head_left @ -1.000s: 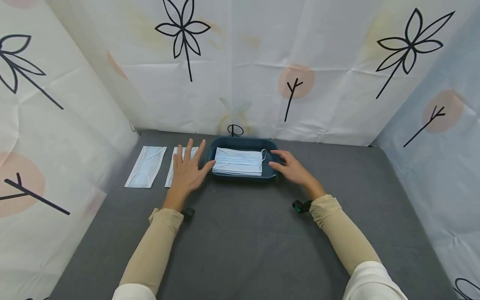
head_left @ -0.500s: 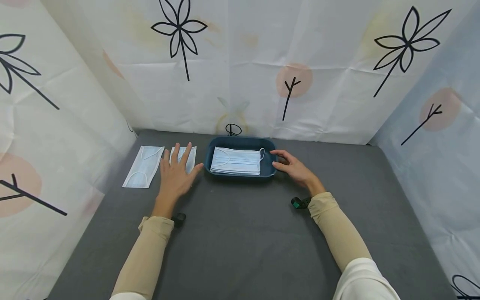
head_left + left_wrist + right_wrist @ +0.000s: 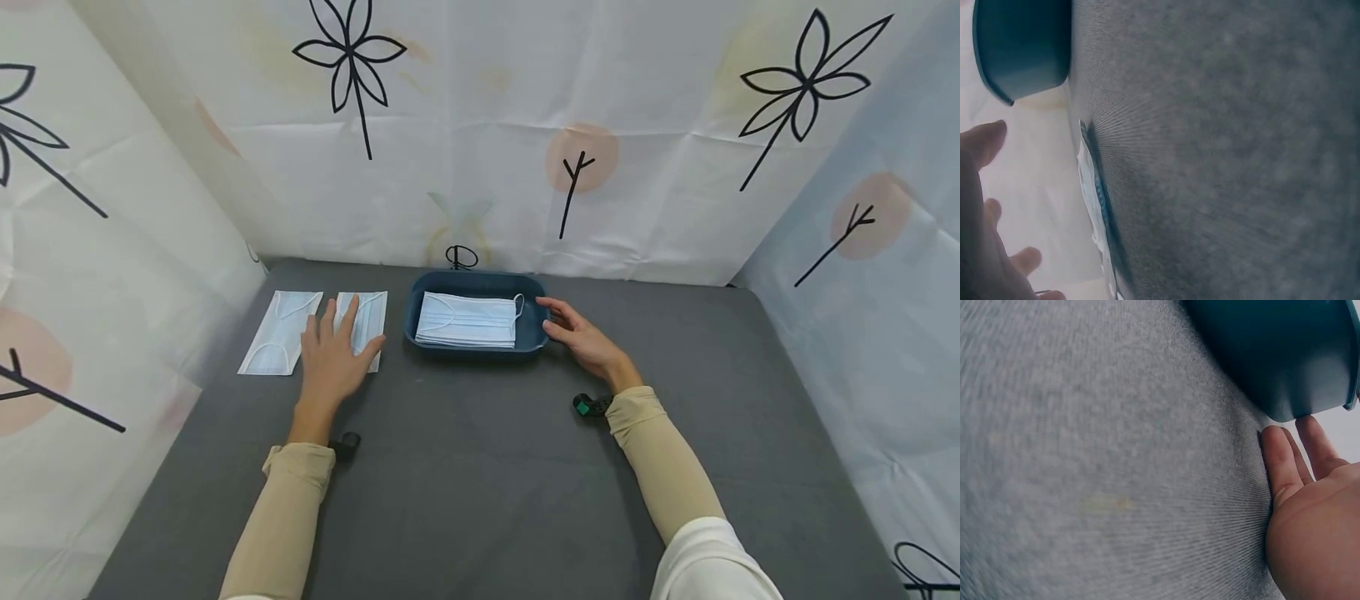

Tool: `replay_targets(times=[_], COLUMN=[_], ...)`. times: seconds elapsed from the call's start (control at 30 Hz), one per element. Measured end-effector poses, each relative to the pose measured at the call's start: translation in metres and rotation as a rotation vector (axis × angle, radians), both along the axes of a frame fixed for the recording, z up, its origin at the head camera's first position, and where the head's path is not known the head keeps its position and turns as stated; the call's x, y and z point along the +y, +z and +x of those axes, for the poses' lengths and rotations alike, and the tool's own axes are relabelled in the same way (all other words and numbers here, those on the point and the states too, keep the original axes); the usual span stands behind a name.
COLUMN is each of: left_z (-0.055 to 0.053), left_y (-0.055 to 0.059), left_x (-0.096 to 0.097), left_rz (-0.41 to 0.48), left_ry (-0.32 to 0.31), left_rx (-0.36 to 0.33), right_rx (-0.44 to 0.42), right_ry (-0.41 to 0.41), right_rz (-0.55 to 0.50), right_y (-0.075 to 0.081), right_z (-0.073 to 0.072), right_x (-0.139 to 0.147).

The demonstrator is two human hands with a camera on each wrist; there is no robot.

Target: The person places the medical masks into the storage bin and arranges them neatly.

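A dark blue tray (image 3: 480, 353) sits at the back of the table, holding a stack of pale blue face masks (image 3: 467, 321). My right hand (image 3: 588, 342) is at the tray's right end, fingertips touching its outer wall and rim; the right wrist view shows the fingers fairly straight. Left of the tray, two face masks lie flat side by side: an outer face mask (image 3: 281, 333) and an inner face mask (image 3: 371, 321). My left hand (image 3: 332, 367), fingers spread, is over the inner one and partly hides it. In the left wrist view its fingers hold nothing.
Grey cloth covers the table (image 3: 480, 483). A white printed curtain (image 3: 480, 150) encloses the back and sides, close behind the tray. Each wrist carries a small black camera, such as the right wrist camera (image 3: 591, 406).
My left hand has moved left, away from the tray's left end, to above the inner face mask. The right hand has stayed at the tray's right end. The head view has shifted slightly.
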State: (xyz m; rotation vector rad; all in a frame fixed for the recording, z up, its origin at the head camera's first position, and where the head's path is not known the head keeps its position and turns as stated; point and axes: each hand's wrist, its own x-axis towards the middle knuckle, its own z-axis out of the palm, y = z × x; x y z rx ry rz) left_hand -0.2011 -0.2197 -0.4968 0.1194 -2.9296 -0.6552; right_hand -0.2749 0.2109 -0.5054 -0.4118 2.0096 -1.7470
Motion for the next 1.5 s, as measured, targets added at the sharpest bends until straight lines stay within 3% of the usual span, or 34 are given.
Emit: replay_targets(times=[0.5, 0.7, 1.2, 1.33, 1.5], left_z=[0.009, 0.009, 0.005, 0.006, 0.008], left_y=[0.004, 0.004, 0.003, 0.005, 0.008], left_x=[-0.012, -0.017, -0.023, -0.023, -0.023], left_rz=[0.202, 0.236, 0.373, 0.462, 0.711], left_ry=[0.115, 0.15, 0.164, 0.208, 0.278], left_rx=[-0.122, -0.183, -0.187, -0.187, -0.15], right_rx=[-0.007, -0.012, -0.021, -0.02, -0.026], right_ry=[-0.015, -0.028, -0.036, -0.037, -0.045], right_rz=[0.001, 0.007, -0.003, -0.003, 0.003], right_y=[-0.002, -0.002, 0.0, -0.001, -0.001], right_z=[0.001, 0.002, 0.004, 0.004, 0.003], right_x=[0.0, 0.0, -0.002, -0.002, -0.003])
